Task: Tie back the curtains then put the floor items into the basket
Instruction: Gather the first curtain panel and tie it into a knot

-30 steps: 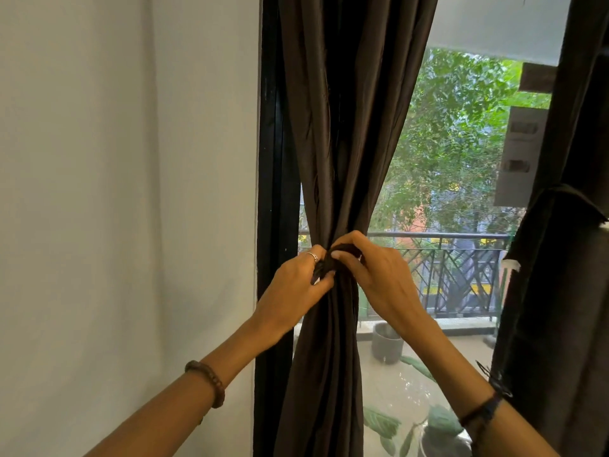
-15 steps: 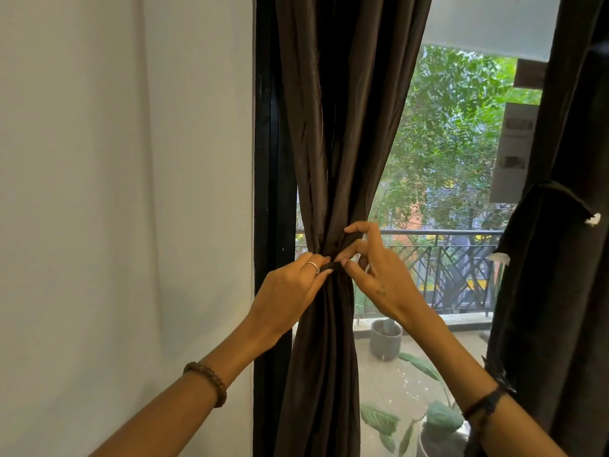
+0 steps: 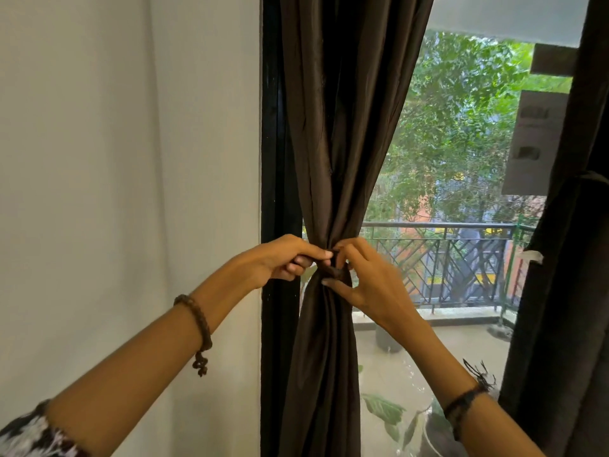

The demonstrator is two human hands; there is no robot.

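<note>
A dark brown curtain [image 3: 342, 143] hangs at the left side of the window, gathered into a narrow bunch at waist height. A dark tie band [image 3: 334, 273] wraps that bunch. My left hand [image 3: 286, 258] pinches one end of the band on the left of the bunch. My right hand [image 3: 365, 278] grips the band and the gathered cloth from the right, fingers curled around it. A second dark curtain [image 3: 566, 291] hangs at the right edge, cinched by its own band. No floor items or basket are in view.
A pale wall [image 3: 115, 192] fills the left. A black window frame [image 3: 273, 159] stands beside the curtain. Through the glass are a balcony railing [image 3: 454, 258], trees, a grey pot [image 3: 387, 339] and a leafy potted plant [image 3: 425, 427] at the bottom.
My left hand has turned palm down and closed on the band's left end. My right hand has dropped slightly and curled around the knot. The view shifted a little to the left.
</note>
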